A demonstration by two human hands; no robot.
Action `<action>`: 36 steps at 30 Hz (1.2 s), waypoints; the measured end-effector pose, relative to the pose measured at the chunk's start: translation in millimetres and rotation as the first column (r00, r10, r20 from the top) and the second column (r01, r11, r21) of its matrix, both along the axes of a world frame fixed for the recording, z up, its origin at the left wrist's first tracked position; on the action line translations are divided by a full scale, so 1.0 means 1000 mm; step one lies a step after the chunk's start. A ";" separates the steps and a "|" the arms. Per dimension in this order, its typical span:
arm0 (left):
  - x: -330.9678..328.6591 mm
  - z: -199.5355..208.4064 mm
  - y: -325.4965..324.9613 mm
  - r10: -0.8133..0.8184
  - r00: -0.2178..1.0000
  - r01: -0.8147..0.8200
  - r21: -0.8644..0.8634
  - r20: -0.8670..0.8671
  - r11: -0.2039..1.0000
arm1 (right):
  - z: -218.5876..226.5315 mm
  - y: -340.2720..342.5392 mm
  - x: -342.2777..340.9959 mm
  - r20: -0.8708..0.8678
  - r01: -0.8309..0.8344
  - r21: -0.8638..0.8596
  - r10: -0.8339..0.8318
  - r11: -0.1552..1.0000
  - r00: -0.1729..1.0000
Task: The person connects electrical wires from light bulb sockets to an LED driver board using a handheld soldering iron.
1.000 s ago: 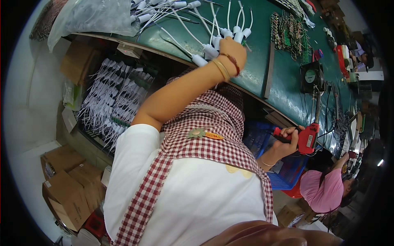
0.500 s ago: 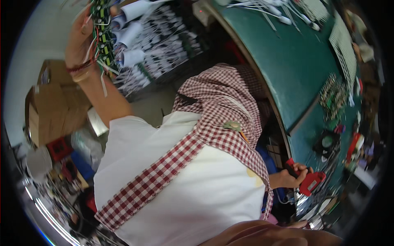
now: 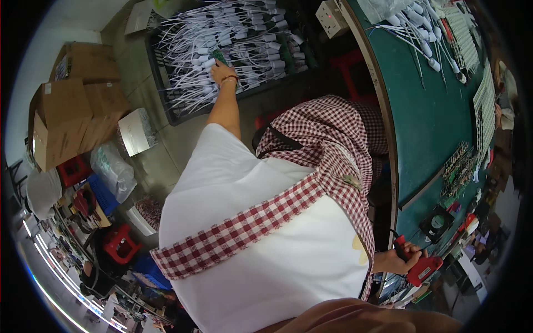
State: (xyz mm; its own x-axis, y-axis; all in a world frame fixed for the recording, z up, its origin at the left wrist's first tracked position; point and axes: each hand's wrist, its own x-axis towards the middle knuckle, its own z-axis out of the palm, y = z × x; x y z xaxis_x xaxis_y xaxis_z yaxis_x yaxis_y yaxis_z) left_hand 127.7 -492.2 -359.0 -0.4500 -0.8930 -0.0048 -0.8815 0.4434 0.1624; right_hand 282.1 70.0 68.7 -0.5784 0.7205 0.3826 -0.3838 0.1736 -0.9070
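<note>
My left hand [image 3: 224, 72] reaches out over a black crate [image 3: 166, 108] on the floor, filled with several white cabled parts [image 3: 244, 33]. Its fingers are closed on a small green circuit board [image 3: 218, 56] that lies among the white parts. My right hand [image 3: 401, 260] stays low by the table's edge, gripping a red hand tool [image 3: 423, 268]. A white top and a red checked scarf [image 3: 327, 161] fill the middle of the view.
A green table [image 3: 427, 122] runs along the right, with white cabled parts [image 3: 422, 33], rows of green circuit boards [image 3: 458, 166] and a small black fan [image 3: 438, 223]. A white socket box [image 3: 332, 16] sits at its corner. Cardboard boxes [image 3: 72, 111] and a red stool [image 3: 119, 244] stand left.
My left hand has come down from a raised position and carried the green board into the crate of white parts. The view has swung toward the floor. My right hand still grips the red tool.
</note>
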 end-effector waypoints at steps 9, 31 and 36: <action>-0.043 0.154 0.038 -0.387 0.631 0.767 0.465 -0.672 0.443 | -0.005 0.014 0.009 -0.061 -0.002 -0.103 -0.005 0.995 0.998; -0.052 0.416 0.320 0.237 0.563 0.364 -0.020 -0.792 -0.931 | -0.032 0.016 0.044 -0.212 0.089 -0.227 -0.138 0.970 0.967; -0.052 0.417 0.326 0.223 0.518 0.363 -0.024 -0.826 -0.932 | -0.031 0.020 0.033 -0.215 0.059 -0.239 -0.112 0.969 0.970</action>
